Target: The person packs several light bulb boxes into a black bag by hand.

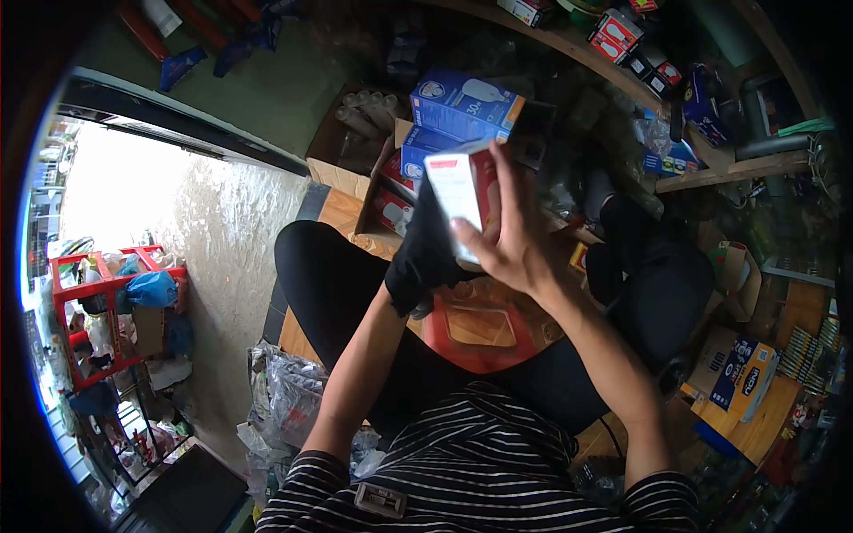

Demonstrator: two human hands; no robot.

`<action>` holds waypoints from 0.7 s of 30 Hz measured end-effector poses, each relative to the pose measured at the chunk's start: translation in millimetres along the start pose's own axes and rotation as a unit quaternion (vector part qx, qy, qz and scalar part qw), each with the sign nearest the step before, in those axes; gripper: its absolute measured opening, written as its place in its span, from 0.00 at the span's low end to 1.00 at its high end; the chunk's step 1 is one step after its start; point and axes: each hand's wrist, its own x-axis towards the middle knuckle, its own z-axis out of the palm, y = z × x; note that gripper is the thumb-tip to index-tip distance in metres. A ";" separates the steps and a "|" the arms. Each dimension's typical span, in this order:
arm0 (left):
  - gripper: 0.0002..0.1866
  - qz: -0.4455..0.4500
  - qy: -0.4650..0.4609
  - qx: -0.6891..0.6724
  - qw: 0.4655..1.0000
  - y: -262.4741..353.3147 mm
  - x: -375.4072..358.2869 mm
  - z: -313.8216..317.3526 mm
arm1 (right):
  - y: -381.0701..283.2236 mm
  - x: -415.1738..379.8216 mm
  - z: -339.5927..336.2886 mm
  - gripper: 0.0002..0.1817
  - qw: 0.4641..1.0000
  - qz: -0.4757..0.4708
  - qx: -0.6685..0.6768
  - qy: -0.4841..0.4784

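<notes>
In front of me is a white and red cardboard box [459,200], somewhat smeared by motion. My right hand [511,235] grips it from the right, thumb on the white face and fingers along the red side. Black fabric [425,240], a glove or a cloth, covers my left hand [418,262], which lies against the box's left side; its fingers are hidden. Behind the box stand blue bulb boxes [466,102] and an open carton [378,209] with red boxes inside. Below my hands is a red plastic stool [484,351].
A carton of white tubes [364,120] stands at the back. Crumpled clear plastic bags [289,391] lie by my left leg. At the left is a red rack [115,284] with bags. Shelves with small bulb boxes [617,35] run along the upper right; a blue-orange box [746,377] sits at the right.
</notes>
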 end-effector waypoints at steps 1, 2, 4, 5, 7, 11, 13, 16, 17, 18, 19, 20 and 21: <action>0.40 -0.181 0.010 -0.264 0.947 3.3 -0.9 -9.8 | 6.7 -3.1 7.5 0.54 0.999 -0.025 0.015 -0.021; 0.38 -0.241 0.018 -0.340 0.909 2.8 -1.0 -17.9 | 3.9 -0.8 10.7 0.54 0.999 -0.032 0.011 -0.025; 0.35 -0.252 0.024 -0.264 0.931 2.3 -2.8 -28.0 | -1.4 1.9 11.5 0.52 0.999 0.000 0.007 -0.041; 0.34 -0.251 0.022 -0.185 0.950 6.3 -4.0 -27.2 | -2.0 5.5 9.7 0.52 0.998 0.035 0.007 -0.052; 0.31 -0.256 0.009 -0.022 0.966 15.3 -6.9 -20.9 | 7.0 13.3 5.5 0.50 0.999 0.043 -0.003 0.016; 0.27 -0.200 0.047 -0.069 0.976 1.1 -6.3 9.4 | 14.8 15.0 -5.3 0.54 0.990 0.116 0.081 -0.002; 0.27 -0.284 0.087 -0.325 0.898 -9.5 -5.9 7.8 | 14.0 0.6 2.1 0.55 0.991 0.101 0.086 -0.034; 0.29 -0.283 0.025 -0.409 0.867 -1.4 2.7 -16.5 | -0.5 -4.3 5.4 0.56 0.998 -0.002 0.003 -0.059; 0.30 -0.275 0.022 -0.399 0.875 1.4 2.7 -19.7 | -0.6 -0.1 8.3 0.56 0.998 -0.038 -0.005 -0.041; 0.30 -0.273 0.011 -0.380 0.884 5.2 2.4 -19.9 | -0.6 3.1 5.4 0.55 0.999 0.001 0.006 -0.042; 0.31 -0.259 0.011 -0.316 0.913 8.9 1.5 -16.3 | -0.6 7.5 0.1 0.55 0.998 0.040 0.015 -0.044; 0.31 -0.237 0.005 -0.224 0.945 12.6 0.2 -10.4 | 2.2 12.3 -2.5 0.53 0.999 0.053 -0.004 0.006; 0.32 -0.207 0.000 -0.124 0.970 16.3 -2.8 -2.5 | 14.5 18.0 -1.8 0.51 0.996 0.044 -0.008 0.071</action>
